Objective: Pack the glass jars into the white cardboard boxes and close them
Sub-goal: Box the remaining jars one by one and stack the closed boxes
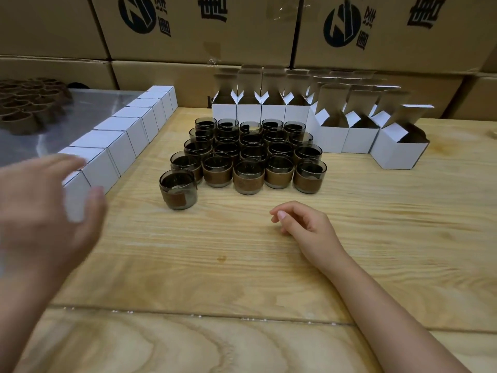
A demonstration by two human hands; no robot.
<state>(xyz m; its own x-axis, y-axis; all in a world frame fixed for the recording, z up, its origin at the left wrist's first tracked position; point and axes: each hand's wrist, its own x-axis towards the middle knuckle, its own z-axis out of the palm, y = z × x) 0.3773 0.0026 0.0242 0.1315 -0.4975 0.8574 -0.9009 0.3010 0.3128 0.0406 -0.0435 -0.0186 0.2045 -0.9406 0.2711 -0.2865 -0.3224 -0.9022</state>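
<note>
While unpacked, jars (248, 176) beside open boxes (333, 140).

jars (248, 176): smoky dark glass, brown band. boxes (333, 138): white outside, brown inside. tabletop (242, 265): pale wood grain. cartons (204, 25): tan, dark-blue logo.

Soft even light falling from above. Blur smearing left hand (45, 211) at 9 o'clock. Glare streaking across plastic sheet (80, 114) at 10 o'clock. Lens bowing cartons (201, 28) at 12 o'clock.
</note>
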